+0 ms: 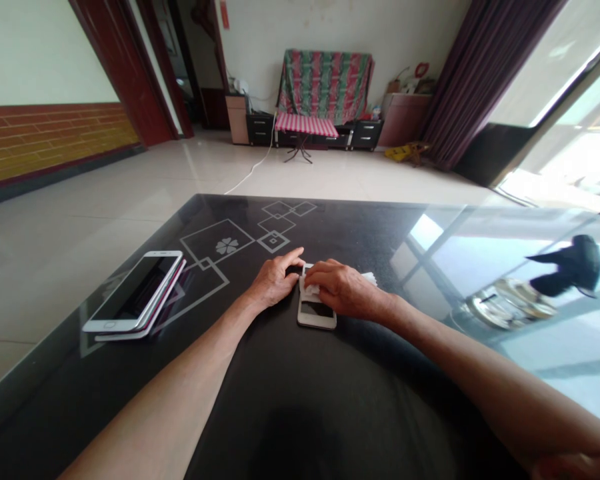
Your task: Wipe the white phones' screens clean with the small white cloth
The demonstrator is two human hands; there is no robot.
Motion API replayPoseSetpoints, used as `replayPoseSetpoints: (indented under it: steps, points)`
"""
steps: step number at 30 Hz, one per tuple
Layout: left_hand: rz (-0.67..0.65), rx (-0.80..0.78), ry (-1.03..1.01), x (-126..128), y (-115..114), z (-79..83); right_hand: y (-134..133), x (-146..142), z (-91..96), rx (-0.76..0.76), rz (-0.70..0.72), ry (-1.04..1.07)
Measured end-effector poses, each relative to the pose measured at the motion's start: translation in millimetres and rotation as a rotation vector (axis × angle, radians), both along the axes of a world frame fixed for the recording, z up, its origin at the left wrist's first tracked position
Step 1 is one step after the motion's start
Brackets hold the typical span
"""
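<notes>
A small white smartphone (317,315) lies face up on the black glass table (290,400), its upper half covered by my hands. My right hand (341,289) rests on it with fingers curled, pressing a small white cloth or tissue (311,289) against the screen. My left hand (276,279) sits at the phone's top left corner, fingers bent, forefinger stretched toward the top edge and touching it. A white scrap (371,279) shows behind my right hand.
Two larger phones (137,298) lie stacked at the table's left edge. A glass ashtray (510,303) and a black object (575,263) sit at the right. Beyond the table are a tiled floor, a covered cabinet (325,83) and a small stool (305,127).
</notes>
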State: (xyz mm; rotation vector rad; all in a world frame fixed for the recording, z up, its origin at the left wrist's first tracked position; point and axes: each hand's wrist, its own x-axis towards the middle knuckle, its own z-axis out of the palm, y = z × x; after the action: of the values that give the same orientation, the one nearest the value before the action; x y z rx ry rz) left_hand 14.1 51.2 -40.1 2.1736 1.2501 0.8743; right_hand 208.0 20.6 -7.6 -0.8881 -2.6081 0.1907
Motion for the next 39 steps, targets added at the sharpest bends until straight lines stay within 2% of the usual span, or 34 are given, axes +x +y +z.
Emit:
replayPoseSetpoints:
  steps: [3,8,17,21,28,31,34,39]
  points:
    - [0.0,0.014,-0.019,1,0,-1.1,13,5,-12.8,0.088,-0.046,0.04]
    - [0.009,0.031,-0.033,2,0,-3.3,20,7,-25.1,0.145,-0.108,0.143]
    - [-0.016,0.054,0.042,5,3,-6.3,16,3,-21.6,0.111,-0.105,0.141]
    - [0.023,0.046,0.083,8,3,-5.5,-4,5,-19.6,0.079,-0.112,0.146]
    - [0.01,0.068,0.058,8,1,-5.9,-67,18,-24.3,0.025,-0.105,0.22]
    - [0.009,0.071,0.052,8,-1,-6.4,-77,21,-26.6,0.008,-0.157,0.27]
    - [0.0,0.072,0.04,7,-1,-6.4,-68,23,-28.5,-0.002,-0.212,0.291]
    - [-0.011,0.087,0.062,6,0,-7.0,-32,26,-31.7,0.028,-0.264,0.292]
